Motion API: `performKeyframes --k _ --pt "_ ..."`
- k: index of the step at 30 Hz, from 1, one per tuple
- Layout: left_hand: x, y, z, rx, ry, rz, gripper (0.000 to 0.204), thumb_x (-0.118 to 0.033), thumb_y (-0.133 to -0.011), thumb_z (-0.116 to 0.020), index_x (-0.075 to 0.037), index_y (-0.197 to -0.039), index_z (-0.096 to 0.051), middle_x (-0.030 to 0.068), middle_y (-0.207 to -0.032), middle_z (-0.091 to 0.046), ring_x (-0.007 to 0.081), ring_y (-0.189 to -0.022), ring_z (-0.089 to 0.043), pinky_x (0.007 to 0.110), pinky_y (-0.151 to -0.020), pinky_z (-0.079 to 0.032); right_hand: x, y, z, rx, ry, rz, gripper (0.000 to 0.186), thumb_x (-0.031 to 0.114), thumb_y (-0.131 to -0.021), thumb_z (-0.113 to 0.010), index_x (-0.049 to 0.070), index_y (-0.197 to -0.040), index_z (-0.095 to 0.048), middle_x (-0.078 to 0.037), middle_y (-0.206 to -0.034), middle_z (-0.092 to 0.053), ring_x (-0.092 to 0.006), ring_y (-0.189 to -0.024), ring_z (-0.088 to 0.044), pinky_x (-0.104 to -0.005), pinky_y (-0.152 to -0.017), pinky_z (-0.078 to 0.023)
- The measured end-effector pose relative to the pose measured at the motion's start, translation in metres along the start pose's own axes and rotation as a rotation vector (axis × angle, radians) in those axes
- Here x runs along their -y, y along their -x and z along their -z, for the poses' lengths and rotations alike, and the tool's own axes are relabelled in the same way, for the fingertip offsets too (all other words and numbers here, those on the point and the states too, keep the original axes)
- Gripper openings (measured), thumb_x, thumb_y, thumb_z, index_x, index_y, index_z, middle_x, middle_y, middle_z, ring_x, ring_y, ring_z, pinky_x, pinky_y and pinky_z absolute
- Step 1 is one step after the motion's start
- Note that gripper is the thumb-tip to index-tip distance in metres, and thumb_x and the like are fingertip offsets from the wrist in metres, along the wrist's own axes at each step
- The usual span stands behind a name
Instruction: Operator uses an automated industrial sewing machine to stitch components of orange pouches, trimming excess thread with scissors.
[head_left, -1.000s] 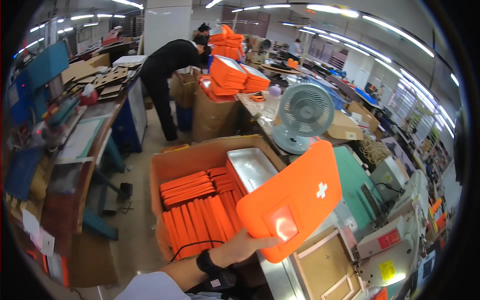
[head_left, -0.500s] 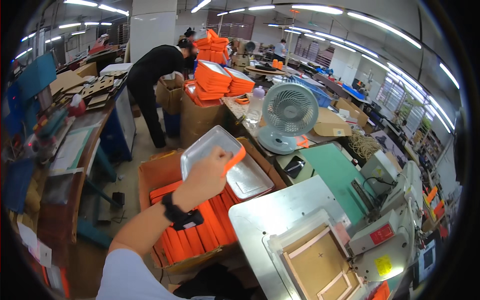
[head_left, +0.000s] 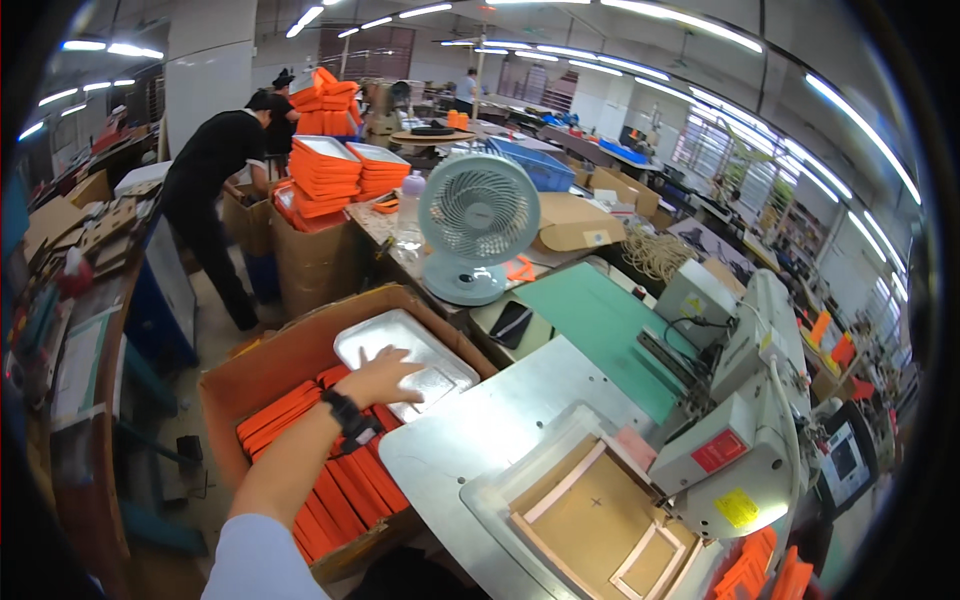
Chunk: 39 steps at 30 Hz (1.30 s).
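My left hand (head_left: 382, 380), a black band on its wrist, reaches over a cardboard box (head_left: 225, 405). Its fingers are spread and lie on or just above a shiny silver tray-shaped piece (head_left: 420, 345) with rounded corners and a raised rim; contact is hard to judge. That piece rests at the box's far right side. Packed upright in rows beneath my forearm are several orange flat pieces (head_left: 345, 505). My right hand is not in view.
Right of the box is a metal machine table (head_left: 430, 450) holding a framed brown board (head_left: 575, 510) under a machine head (head_left: 710, 490). Beyond stand a grey-blue fan (head_left: 475, 225) and a green mat (head_left: 590, 325). A person in black (head_left: 205, 170) bends near stacked orange silver-topped pieces (head_left: 322, 180).
My left hand has opened and no longer holds the bright orange edge it gripped above the silver piece. The whole view has swung right, so the surroundings appear further left.
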<state>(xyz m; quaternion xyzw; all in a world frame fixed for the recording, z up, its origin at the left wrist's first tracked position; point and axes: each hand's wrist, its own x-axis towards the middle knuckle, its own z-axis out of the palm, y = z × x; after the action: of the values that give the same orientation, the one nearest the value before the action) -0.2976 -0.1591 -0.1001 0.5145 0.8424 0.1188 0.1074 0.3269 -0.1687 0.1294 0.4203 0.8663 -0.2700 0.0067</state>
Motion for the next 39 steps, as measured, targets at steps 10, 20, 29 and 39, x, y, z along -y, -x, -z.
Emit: performKeyframes --k 10,20,29,39 --pt "0.053 0.013 -0.05 -0.32 -0.127 -0.243 0.036 -0.02 -0.079 -0.071 -0.019 -0.115 -0.07 0.0187 -0.113 -0.066 0.0415 -0.12 -0.054 0.054 -0.111 -0.033 -0.04 -0.009 0.003 -0.093 0.004 0.161 0.045 0.0 -0.079 -0.07 0.001 -0.123 -0.061 -0.017 -0.099 -0.067 -0.0351 -0.091 -0.064 -0.0394 -0.08 -0.05" --pt "0.053 -0.002 0.024 -0.229 -0.175 -0.19 0.036 0.003 -0.079 -0.057 -0.004 -0.113 -0.067 0.0187 -0.11 -0.066 0.0402 -0.107 -0.06 0.046 -0.095 -0.048 -0.065 0.033 -0.002 -0.224 0.084 0.05 0.038 0.018 -0.08 -0.075 0.006 -0.115 -0.067 -0.012 -0.09 -0.069 -0.0306 -0.081 -0.065 -0.0384 -0.071 -0.05" --pt "-0.321 0.109 0.035 0.51 -0.014 -1.377 0.058 -0.035 -0.097 -0.058 -0.014 -0.148 -0.04 0.0176 -0.154 -0.033 0.0353 -0.141 -0.036 0.057 -0.111 -0.034 -0.103 0.028 -0.011 -0.291 0.075 -0.067 0.04 0.018 -0.083 -0.073 0.006 -0.12 -0.064 -0.013 -0.095 -0.07 -0.0345 -0.084 -0.066 -0.042 -0.072 -0.051" --pt "-0.362 0.053 -0.058 0.411 -0.276 -1.447 0.06 -0.05 -0.103 -0.038 -0.022 -0.154 -0.028 0.0104 -0.163 -0.018 0.031 -0.15 -0.019 0.066 -0.115 -0.014 -0.126 0.08 -0.008 -0.456 0.009 -0.32 0.039 0.01 -0.078 -0.074 0.004 -0.116 -0.067 -0.013 -0.087 -0.068 -0.0298 -0.08 -0.067 -0.0372 -0.071 -0.052"
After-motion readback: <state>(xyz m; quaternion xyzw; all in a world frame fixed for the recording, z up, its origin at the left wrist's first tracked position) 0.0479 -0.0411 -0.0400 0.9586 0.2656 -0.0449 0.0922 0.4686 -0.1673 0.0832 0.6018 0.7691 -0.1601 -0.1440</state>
